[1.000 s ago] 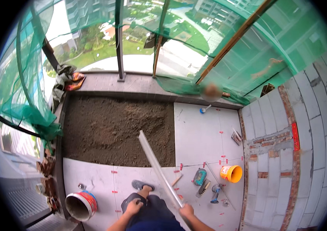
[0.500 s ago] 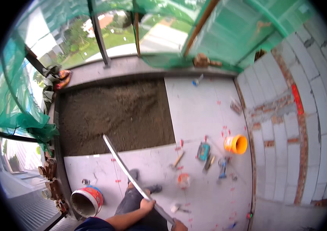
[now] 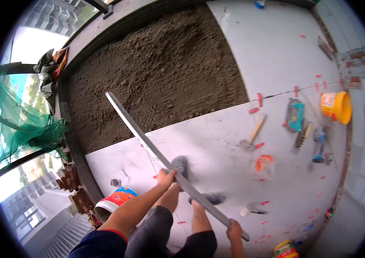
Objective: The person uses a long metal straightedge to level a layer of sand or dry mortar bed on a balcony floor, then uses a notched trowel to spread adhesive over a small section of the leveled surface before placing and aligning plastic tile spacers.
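Observation:
A long silvery straightedge bar (image 3: 137, 131) runs slantwise across the view, from over the dark mortar bed (image 3: 161, 73) down to the lower right. My left hand (image 3: 166, 177) is wrapped round it near its middle. Close to its lower end, my right hand (image 3: 234, 231) grips it as well. The bar's far end is over the loose brown mortar; I cannot tell whether it touches. Pale large floor tiles (image 3: 217, 133) border the mortar on the near and right sides. My feet stand on these tiles under the bar.
At the lower left stands a red-and-white bucket (image 3: 120, 197). A rubber mallet (image 3: 255, 131), a teal power tool (image 3: 295, 115), a notched trowel (image 3: 303, 137), a blue drill (image 3: 319, 144) and a yellow bucket (image 3: 336, 107) lie rightward on the tiles. Red tile clips (image 3: 259, 99) mark the joints.
The view has turned and come closer to the floor. My right hand, formerly at the lower edge, shows more fully on the bar. Both hands keep their hold.

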Demonstrator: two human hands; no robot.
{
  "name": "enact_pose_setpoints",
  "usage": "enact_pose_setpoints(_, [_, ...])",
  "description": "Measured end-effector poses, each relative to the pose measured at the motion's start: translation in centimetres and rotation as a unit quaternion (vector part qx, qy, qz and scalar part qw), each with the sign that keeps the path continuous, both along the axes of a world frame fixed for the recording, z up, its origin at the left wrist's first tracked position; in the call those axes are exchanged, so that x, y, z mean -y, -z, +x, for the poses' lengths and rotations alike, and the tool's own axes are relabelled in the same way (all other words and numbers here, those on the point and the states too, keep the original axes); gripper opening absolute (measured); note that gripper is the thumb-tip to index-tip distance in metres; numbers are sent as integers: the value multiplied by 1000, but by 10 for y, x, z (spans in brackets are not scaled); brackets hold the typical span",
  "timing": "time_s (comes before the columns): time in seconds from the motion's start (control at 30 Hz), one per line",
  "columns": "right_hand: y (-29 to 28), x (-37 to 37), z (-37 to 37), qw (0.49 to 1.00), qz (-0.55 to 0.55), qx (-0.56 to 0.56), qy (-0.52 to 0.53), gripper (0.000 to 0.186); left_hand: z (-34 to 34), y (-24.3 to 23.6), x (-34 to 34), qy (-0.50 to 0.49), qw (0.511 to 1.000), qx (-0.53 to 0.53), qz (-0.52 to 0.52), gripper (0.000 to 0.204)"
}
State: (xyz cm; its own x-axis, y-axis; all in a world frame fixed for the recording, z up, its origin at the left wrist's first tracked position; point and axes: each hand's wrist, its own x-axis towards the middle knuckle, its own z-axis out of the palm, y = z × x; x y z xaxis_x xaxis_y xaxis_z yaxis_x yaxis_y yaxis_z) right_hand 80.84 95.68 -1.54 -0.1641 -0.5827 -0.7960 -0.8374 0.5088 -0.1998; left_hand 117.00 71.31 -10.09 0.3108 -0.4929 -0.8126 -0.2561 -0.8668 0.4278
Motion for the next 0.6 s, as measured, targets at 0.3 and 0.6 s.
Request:
enact_pose_setpoints(0.3, [232,64,7,989,-110,77,-64,46,40,165,44,-59,991,10,-117,31])
enact_pose_setpoints(0.6, [291,-62,-79,991,-130,-38,-11,46,-55,219,2,46,982,-55,-175,69])
